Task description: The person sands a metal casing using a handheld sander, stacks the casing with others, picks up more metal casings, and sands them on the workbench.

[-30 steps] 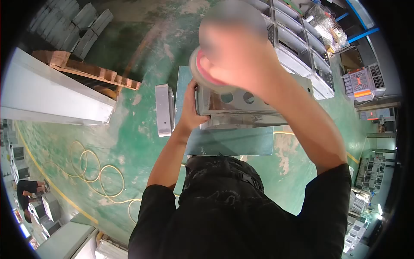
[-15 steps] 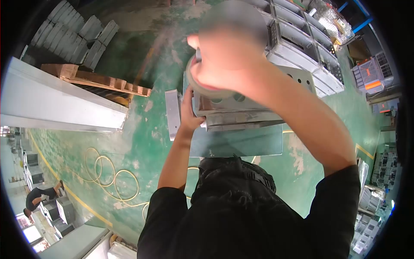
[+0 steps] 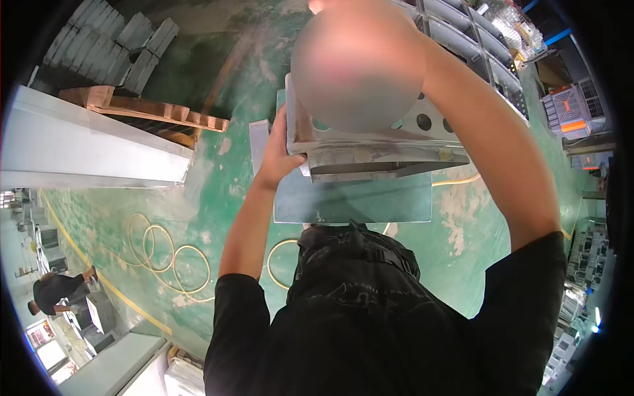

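1. The left hand [image 3: 281,155] is clamped on the left edge of the metal housing [image 3: 389,150], near its front corner;
2. the right hand [image 3: 370,33] is over the housing, largely hidden by a blur; I cannot tell whether its grip is apart or closed;
3. the housing, with round holes, lies on the grey-green board [image 3: 356,206], toward its far side;
4. a pale metal bar [image 3: 258,140] shows just left of the board; a yellow hose [image 3: 174,257] lies looped on the green floor [image 3: 228,201].
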Available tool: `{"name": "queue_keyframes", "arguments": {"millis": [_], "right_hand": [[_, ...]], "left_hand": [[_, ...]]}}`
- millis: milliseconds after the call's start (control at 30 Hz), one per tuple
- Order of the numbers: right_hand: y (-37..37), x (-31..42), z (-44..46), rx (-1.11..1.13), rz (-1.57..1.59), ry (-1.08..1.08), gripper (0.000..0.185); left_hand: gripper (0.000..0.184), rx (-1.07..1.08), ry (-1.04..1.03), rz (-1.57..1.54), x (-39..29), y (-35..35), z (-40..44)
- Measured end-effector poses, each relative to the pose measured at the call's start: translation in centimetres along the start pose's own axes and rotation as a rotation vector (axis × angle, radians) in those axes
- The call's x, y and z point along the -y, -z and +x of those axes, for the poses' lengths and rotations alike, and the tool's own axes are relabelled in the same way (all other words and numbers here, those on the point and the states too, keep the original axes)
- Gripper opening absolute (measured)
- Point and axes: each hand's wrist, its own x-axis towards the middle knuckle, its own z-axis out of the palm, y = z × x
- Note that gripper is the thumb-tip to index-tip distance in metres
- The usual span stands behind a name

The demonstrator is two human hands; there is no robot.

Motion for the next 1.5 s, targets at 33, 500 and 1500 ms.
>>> {"name": "queue_keyframes", "arguments": {"millis": [33, 500, 1500], "right_hand": [[1.2, 0.5, -0.3, 0.022, -0.048, 0.030, 0.033], [-0.1, 4.2, -0.3, 0.033, 0.063, 0.156, 0.038], [0.7, -15.6, -17.0, -0.199, 0.001, -0.246, 0.025]], "left_hand": [[0.125, -0.007, -0.031, -0.002, 0.5, -0.1, 0.1], [0.131, -0.118, -0.154, 0.081, 3.4, -0.6, 1.3], [0.084, -0.068, -0.085, -0.111, -0.9, 2.5, -2.5]]}}
